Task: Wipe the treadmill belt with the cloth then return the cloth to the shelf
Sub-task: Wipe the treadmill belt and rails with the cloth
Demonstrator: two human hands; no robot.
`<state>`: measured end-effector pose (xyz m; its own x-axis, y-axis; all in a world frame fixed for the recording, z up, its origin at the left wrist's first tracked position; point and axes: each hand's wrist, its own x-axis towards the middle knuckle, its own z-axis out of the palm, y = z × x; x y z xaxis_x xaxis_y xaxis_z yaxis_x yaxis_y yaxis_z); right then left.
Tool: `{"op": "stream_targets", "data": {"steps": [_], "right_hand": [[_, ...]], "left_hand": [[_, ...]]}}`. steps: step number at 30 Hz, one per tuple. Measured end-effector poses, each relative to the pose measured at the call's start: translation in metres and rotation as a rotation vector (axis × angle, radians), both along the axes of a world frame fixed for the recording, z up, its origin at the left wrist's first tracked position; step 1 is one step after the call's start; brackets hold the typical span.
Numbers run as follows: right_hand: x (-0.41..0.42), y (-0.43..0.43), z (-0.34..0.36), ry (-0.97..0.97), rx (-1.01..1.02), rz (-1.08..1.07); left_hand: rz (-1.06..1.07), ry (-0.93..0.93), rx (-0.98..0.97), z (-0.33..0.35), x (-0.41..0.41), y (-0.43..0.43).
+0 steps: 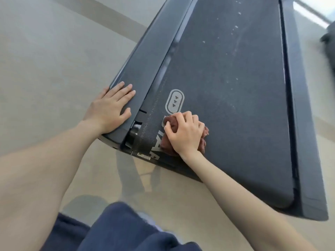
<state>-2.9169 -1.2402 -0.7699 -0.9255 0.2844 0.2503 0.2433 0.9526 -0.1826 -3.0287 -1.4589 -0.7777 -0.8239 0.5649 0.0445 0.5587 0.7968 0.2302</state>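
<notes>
Cloth (167,144) position, inspector?

— Bunched under your right hand (184,133), fingers curled over it. It lies on the belt (235,87) at the near end, toward the left edge, just short of the arrow marking (175,102).

And my left hand (110,109)?

— Flat on the side rail (145,60), fingers straight, holding nothing.

Which way does the work lie?

— Away from your grip. The belt's long axis runs forward, with white specks (235,28) farther up. I judge the path unobstructed. The shelf is not in view.
</notes>
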Motion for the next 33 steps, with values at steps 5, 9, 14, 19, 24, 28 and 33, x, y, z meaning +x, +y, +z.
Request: {"op": "stream_targets", "data": {"steps": [5, 9, 14, 19, 24, 28, 33], "right_hand": [[-0.057, 0.013, -0.004, 0.035, 0.005, 0.090], [-0.093, 0.015, 0.000, 0.010, 0.054, 0.036], [-0.079, -0.002, -0.001, 0.004, 0.011, -0.107], [0.009, -0.011, -0.008, 0.051, 0.074, 0.066], [-0.036, 0.021, -0.010, 0.121, 0.086, 0.161], [-0.057, 0.031, -0.013, 0.076, 0.021, 0.116], [-0.050, 0.031, -0.006, 0.037, -0.041, 0.120]], "left_hand": [[0.013, -0.018, -0.007, 0.001, 0.001, 0.000], [0.003, -0.009, -0.006, 0.002, 0.002, -0.001], [-0.011, -0.002, 0.040, 0.003, 0.001, -0.001], [-0.009, 0.010, 0.011, 0.007, 0.004, 0.002], [-0.027, -0.020, -0.107, 0.016, 0.007, 0.006], [-0.158, -0.064, -0.337, 0.020, -0.009, 0.012], [-0.430, -0.019, -0.521, 0.040, -0.070, 0.011]]}}
